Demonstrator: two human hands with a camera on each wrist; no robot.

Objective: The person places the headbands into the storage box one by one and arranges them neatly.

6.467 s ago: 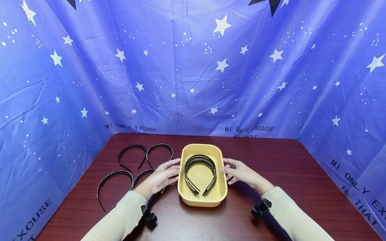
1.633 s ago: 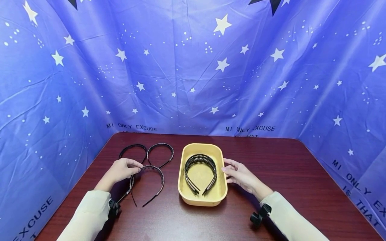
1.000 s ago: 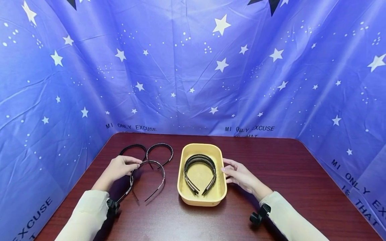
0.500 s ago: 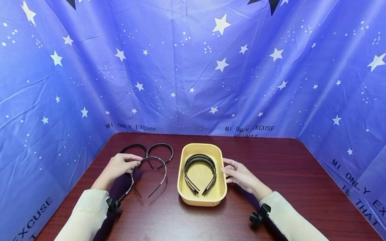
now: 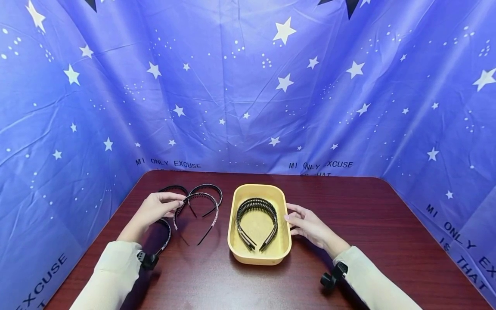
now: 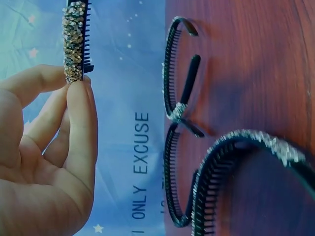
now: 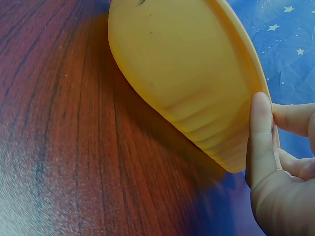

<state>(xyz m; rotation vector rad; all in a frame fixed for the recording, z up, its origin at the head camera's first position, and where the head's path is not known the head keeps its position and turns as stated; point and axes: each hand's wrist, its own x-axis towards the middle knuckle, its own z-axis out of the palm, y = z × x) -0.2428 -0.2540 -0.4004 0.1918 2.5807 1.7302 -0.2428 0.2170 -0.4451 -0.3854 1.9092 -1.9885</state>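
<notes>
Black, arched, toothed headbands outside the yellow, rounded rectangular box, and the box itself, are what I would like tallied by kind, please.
Black headbands: 4 (1 in the left hand, 3 on the table)
Yellow box: 1
Total: 5

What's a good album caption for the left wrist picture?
Left hand pinching a glittery headband, with three more headbands on the wood-grain table.

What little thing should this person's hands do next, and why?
Probably the left hand should carry the pinched headband rightward and lower it into the yellow box: it is already lifted off the table, other headbands lie inside the box, and the right hand holds the box's side.
</notes>
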